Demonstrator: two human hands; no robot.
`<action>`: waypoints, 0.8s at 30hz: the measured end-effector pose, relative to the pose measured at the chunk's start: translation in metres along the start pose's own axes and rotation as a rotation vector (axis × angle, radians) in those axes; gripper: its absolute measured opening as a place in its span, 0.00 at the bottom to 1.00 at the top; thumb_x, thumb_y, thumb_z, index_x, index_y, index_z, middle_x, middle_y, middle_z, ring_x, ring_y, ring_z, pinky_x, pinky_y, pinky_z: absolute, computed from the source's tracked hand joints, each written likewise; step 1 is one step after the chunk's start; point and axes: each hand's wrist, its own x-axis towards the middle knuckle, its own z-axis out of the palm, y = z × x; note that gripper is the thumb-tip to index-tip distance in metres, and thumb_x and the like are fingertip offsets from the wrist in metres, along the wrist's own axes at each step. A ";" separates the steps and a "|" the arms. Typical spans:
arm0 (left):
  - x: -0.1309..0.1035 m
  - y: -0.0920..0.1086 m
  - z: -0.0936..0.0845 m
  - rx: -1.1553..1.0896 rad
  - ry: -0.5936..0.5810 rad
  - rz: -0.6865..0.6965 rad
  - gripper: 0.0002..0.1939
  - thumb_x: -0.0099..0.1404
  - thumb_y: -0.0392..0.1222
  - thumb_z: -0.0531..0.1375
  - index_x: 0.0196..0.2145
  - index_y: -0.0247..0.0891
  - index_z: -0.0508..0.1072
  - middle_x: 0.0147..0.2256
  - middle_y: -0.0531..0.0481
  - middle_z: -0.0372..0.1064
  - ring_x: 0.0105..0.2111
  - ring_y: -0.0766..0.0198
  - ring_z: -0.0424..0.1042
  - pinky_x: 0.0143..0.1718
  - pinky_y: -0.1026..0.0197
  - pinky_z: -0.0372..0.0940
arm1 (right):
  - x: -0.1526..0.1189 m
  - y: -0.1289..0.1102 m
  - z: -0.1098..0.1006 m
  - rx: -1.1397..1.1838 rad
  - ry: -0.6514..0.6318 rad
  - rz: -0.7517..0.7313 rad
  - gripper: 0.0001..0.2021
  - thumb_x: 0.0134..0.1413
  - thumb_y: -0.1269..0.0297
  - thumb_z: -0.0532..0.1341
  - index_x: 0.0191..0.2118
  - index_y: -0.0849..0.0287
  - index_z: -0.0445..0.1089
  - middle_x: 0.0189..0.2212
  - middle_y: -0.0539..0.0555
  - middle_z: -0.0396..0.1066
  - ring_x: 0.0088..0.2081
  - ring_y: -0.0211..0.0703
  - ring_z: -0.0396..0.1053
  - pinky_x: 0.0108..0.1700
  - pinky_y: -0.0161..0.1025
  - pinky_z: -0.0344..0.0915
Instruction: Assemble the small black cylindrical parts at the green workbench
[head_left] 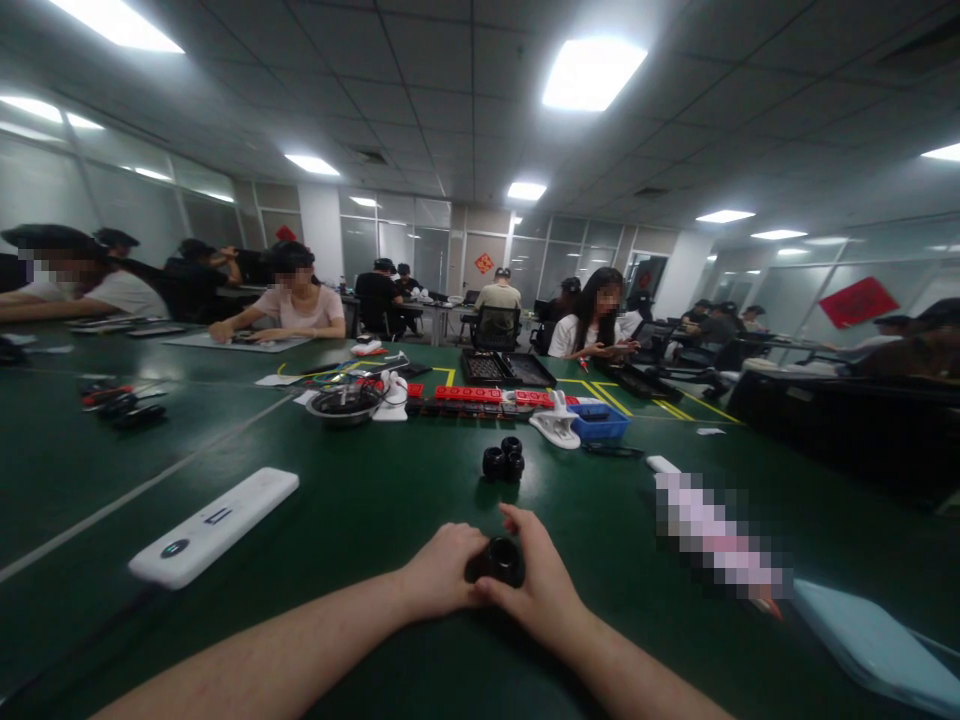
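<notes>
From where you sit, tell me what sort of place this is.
Probably a shared workroom for light hands-on jobs in an office: a big green table with yellow lines and a blue tray, people seated at other tables, and bright ceiling lights.

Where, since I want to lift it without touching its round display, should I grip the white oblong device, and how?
Probably mid-length on the white oblong device, from above, holding both long edges. It lies flat and is much longer than wide; the round display sits on top near its closer end, so that grip should clear it.
</notes>
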 end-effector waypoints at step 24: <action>-0.001 0.006 -0.005 -0.037 -0.022 -0.026 0.14 0.53 0.49 0.61 0.31 0.36 0.68 0.31 0.51 0.67 0.32 0.59 0.65 0.35 0.61 0.58 | -0.003 -0.002 -0.003 0.068 -0.022 0.005 0.29 0.46 0.73 0.58 0.55 0.57 0.52 0.46 0.56 0.64 0.48 0.46 0.63 0.52 0.46 0.58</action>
